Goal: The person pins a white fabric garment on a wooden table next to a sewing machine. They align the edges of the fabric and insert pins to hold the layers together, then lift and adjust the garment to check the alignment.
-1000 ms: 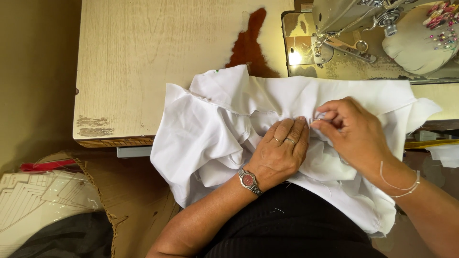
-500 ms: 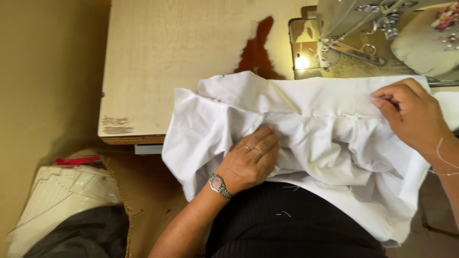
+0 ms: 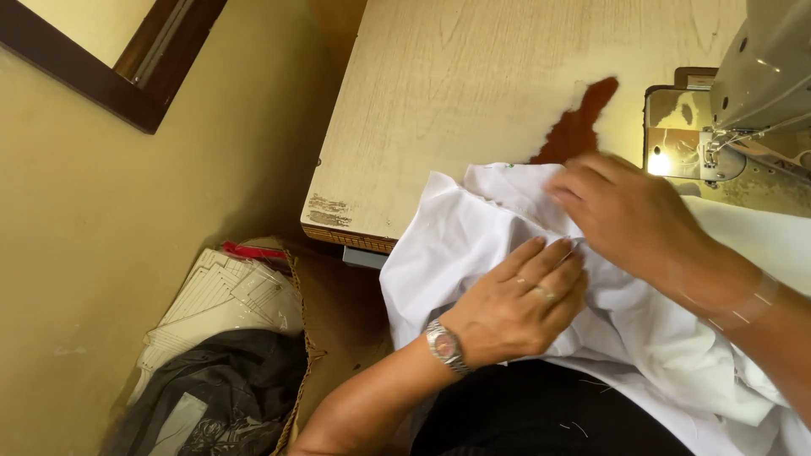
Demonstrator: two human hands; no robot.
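A crumpled white cloth [image 3: 456, 245] lies over the near edge of a pale wooden sewing table [image 3: 473, 93] and across my lap. My left hand [image 3: 515, 308], with a ring and a silver wristwatch, presses flat on the cloth with fingers together. My right hand [image 3: 625, 211], a clear bangle on its wrist, reaches leftward over the cloth just above the left hand; its fingertips touch the folded top edge. Whether it pinches the fabric I cannot tell.
A sewing machine [image 3: 752, 93] with a lit needle area stands at the table's far right. A dark reddish patch [image 3: 579, 127] mars the tabletop. On the floor at left sits a cardboard box [image 3: 296, 338] with white paper pieces [image 3: 220, 295] and a black bag [image 3: 220, 397]. A yellow wall lies left.
My right hand has swung from the cloth's far right edge leftward, over to just above my left hand. The view has shifted left and closer.
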